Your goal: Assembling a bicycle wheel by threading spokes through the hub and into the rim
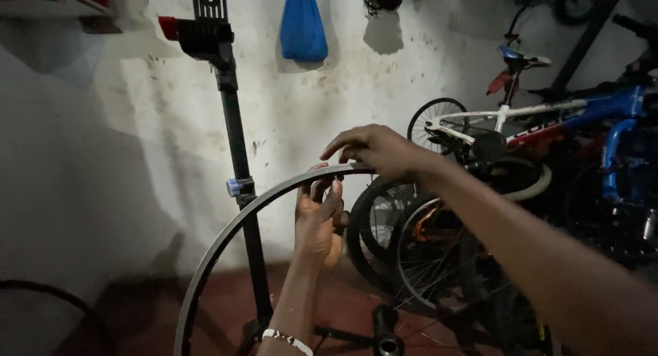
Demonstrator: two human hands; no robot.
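We note the bare wheel rim [226, 239] cut off at bottom; left hand [319, 222] and right hand [373, 150] fingers curl around its top. Blue bag [302, 27] contents hidden.

Free room: open air left of the repair stand post [240, 164], before the bare white wall [103, 157]; open red floor [226, 301] inside the arc of the bare wheel rim [226, 236].

Obstacles: the post rises just behind the rim's left curve. Right of the right hand [373, 150] and left hand [319, 222], leaning wheels [391, 232] and parked bicycles [548, 116] crowd the way. A blue bag [303, 27] hangs on the wall well above.
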